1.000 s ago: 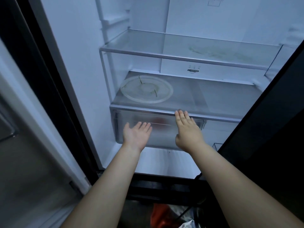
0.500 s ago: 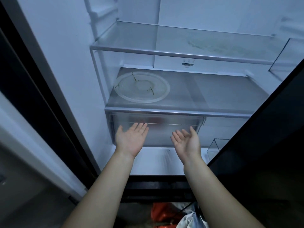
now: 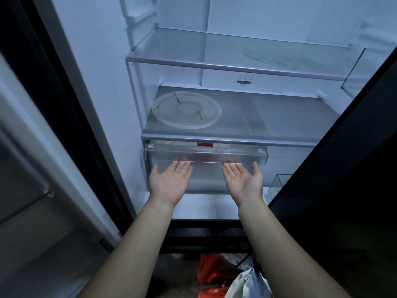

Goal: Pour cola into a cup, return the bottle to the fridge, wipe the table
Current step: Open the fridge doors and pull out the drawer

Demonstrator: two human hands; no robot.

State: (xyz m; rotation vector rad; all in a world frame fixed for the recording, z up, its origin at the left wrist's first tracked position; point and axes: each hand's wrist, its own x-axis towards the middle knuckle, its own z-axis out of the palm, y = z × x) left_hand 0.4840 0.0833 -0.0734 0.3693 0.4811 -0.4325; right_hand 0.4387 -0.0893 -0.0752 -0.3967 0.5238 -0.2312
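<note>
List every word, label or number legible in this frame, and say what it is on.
No text can be read.
Too small to read: marks on the control panel.
Blurred, no letters legible: red label seen through the drawer.

In the fridge (image 3: 96, 61) before you, the upper shelf (image 3: 182, 48) carried a faint stain, and the lower shelf (image 3: 279, 117) carried a clear round plate (image 3: 187, 124) at its left.
</note>
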